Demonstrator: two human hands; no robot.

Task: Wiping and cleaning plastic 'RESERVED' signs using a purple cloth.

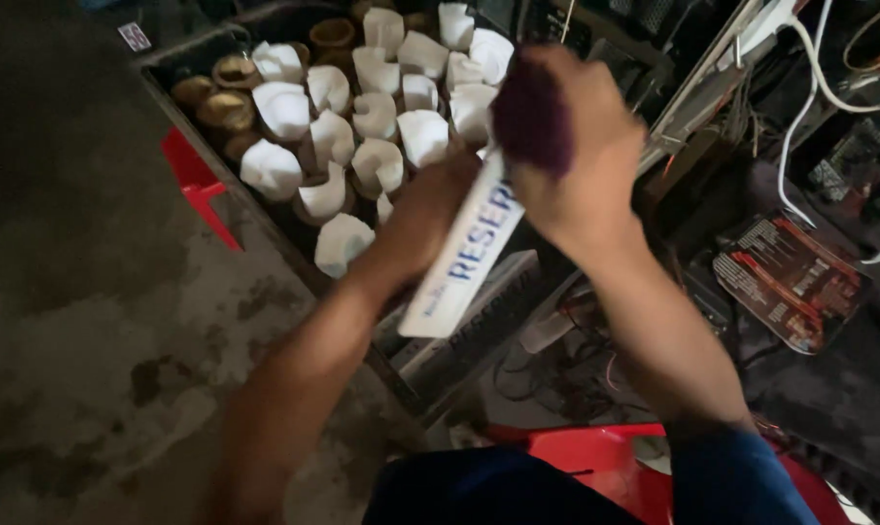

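My left hand (pixel 422 216) grips a long white box with blue lettering (pixel 464 255), held slanted over the edge of a dark crate (pixel 265 209). My right hand (pixel 581 146) is closed around a dark purple rounded thing (pixel 532 115) at the upper end of the box. The crate holds several brass-coloured cups (pixel 228 109), most of them wrapped or stuffed with white paper (pixel 282 107). Both hands hover just right of the paper-wrapped cups.
A red plastic piece (pixel 195 180) sticks out left of the crate. Another white box (pixel 479 321) lies under the held one. Cables and a white cord (pixel 799 117) tangle at the right beside a printed red-and-black packet (pixel 790 282). A red stool (pixel 605 457) stands near my legs on the concrete floor (pixel 90 321).
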